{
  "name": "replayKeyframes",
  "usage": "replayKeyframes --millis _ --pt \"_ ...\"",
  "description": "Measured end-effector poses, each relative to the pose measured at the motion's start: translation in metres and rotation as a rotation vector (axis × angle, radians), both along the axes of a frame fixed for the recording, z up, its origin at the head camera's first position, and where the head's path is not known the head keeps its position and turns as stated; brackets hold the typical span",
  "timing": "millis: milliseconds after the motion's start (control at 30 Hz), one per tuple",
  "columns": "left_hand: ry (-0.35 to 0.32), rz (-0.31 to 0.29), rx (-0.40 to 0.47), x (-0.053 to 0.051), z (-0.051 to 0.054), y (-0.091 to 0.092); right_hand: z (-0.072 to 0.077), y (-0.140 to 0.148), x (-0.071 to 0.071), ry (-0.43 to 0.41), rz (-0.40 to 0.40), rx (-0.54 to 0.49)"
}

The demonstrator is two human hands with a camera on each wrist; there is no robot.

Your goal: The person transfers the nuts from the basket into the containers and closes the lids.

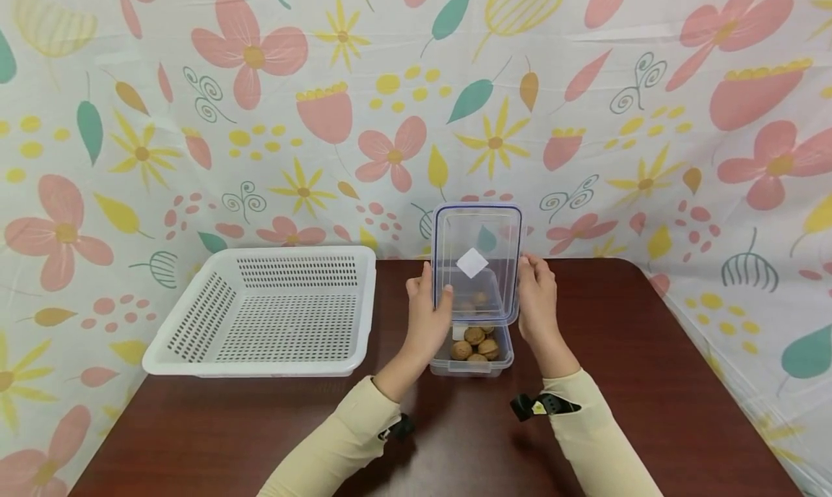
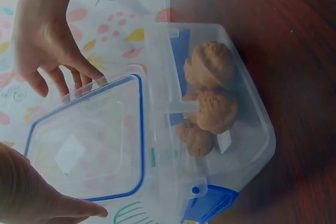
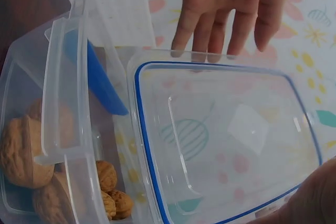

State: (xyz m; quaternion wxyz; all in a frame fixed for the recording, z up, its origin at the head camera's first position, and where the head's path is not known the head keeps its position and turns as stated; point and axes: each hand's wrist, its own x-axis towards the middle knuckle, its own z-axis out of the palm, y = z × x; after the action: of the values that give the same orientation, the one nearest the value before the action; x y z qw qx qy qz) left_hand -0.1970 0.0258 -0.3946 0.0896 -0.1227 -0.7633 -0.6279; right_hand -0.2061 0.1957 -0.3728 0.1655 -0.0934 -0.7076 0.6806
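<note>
Upright above an open clear plastic container, a clear lid with a blue seal is held between the two hands. My left hand holds the lid's left edge, its thumb over the front face. At the opposite edge, my right hand holds the lid. Several walnuts lie inside the container; the lid covers part of them in the head view. The left wrist view shows walnuts through the container's side and a blue divider or flap beside them.
A white perforated plastic basket stands on the left of the dark reddish-brown table. Behind the table hangs a floral-patterned cloth. A dark strap device is on the right wrist.
</note>
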Motion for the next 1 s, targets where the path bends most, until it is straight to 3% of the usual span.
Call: replayKeyframes --millis 267,367,500,633,833,1000 --pt "-0.009 0.041 0.046 -0.002 0.006 -0.006 -0.003 -0.004 -0.001 0.075 0.168 -0.083" --pt "-0.012 0.054 0.053 -0.004 0.006 -0.008 -0.004 -0.003 -0.001 0.140 0.212 -0.108" --pt "-0.064 0.023 0.133 -0.005 0.005 -0.011 -0.002 0.001 0.000 0.170 0.260 -0.098" --pt "-0.101 -0.019 0.256 -0.005 0.003 -0.012 -0.001 0.006 0.003 0.125 0.312 -0.108" --pt "-0.087 -0.066 0.428 -0.013 -0.005 -0.011 -0.004 0.015 0.008 0.045 0.408 -0.156" --pt "-0.128 -0.106 0.543 -0.017 -0.008 -0.012 -0.008 0.019 0.008 0.025 0.404 -0.198"
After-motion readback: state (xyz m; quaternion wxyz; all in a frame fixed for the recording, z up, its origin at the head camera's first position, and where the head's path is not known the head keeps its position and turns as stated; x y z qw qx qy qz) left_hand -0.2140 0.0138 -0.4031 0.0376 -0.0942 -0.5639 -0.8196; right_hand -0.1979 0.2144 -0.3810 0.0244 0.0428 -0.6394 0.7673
